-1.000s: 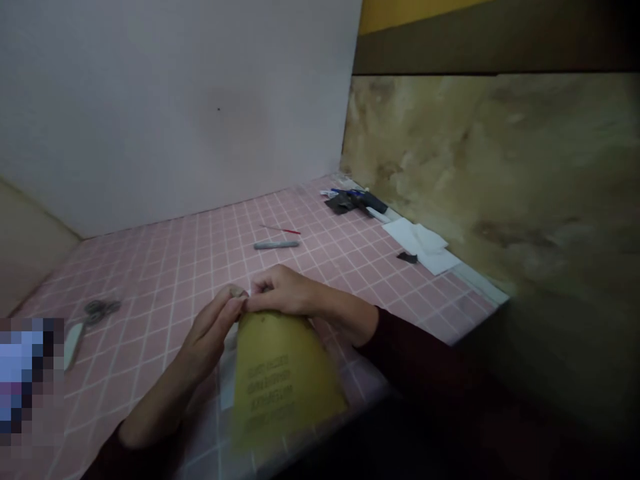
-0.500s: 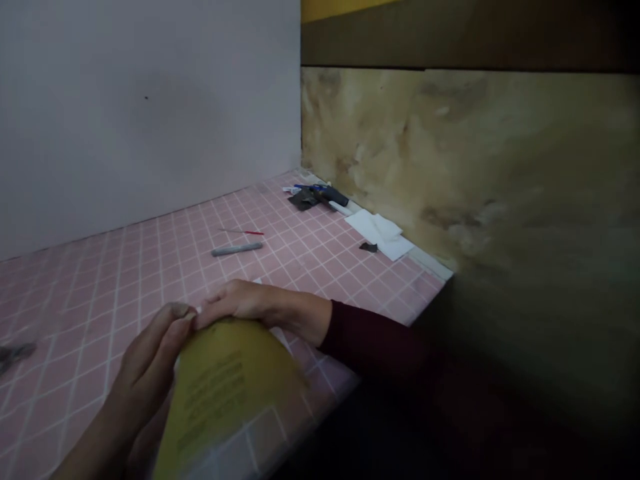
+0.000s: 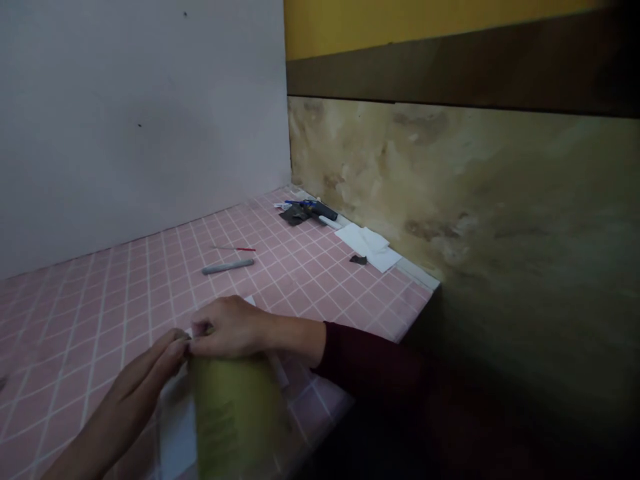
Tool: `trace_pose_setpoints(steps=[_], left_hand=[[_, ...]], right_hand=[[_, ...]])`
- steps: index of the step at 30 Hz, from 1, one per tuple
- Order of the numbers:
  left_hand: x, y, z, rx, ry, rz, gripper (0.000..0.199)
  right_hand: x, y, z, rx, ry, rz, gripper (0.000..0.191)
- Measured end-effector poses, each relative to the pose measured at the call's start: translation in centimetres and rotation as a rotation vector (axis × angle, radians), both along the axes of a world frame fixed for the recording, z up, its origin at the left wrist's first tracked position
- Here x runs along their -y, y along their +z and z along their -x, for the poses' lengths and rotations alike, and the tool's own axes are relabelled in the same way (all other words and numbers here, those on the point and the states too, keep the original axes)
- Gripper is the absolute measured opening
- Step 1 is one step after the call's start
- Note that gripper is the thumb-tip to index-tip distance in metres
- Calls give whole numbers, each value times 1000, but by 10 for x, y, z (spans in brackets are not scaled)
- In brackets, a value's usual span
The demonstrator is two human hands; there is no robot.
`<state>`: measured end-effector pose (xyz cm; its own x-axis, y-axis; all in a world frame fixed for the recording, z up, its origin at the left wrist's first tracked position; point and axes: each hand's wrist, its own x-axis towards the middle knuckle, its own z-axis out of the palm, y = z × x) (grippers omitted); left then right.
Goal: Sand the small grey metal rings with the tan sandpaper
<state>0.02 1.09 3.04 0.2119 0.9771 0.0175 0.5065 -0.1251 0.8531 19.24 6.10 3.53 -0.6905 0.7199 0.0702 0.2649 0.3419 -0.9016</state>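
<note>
A yellow sheet (image 3: 237,413) with dark printed lines hangs curved below my right hand (image 3: 227,327), whose fingers are closed on its top edge. My left hand (image 3: 150,373) meets the right fingertips at the sheet's upper left corner; its fingers are pressed together, and what they pinch is too small to make out. Under and to the left of the yellow sheet lies a white sheet (image 3: 179,427). The lower part of the yellow sheet is blurred.
On the pink tiled-pattern table (image 3: 310,287) lie a grey marker-like stick (image 3: 228,267) and a thin red-handled tool (image 3: 245,249). White papers (image 3: 367,247), a dark scrap (image 3: 358,259) and dark tools (image 3: 320,211) lie along the right wall. The table's edge runs at the lower right.
The view has shifted, so the table items appear lower. The yellow sheet has swung toward upright, and more of the white sheet shows at its left. Both hands remain together at the top.
</note>
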Motion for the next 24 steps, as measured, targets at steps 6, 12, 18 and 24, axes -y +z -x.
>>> trace_pose_setpoints(steps=[6,12,18,24], left_hand=[[5,4,-6,28,20,-45,35],[5,1,-15,59,-156,-16,36],[6,0,-16,49,-95,-144,33],[5,2,-15,32,-198,-67,33]], right_hand=[[6,8,-5,-27,-31,91,19],[9,7,-4,-1,-58,-45,20],[11,6,-5,-69,-53,278,28],[12,9,-6,34,-97,63,34]])
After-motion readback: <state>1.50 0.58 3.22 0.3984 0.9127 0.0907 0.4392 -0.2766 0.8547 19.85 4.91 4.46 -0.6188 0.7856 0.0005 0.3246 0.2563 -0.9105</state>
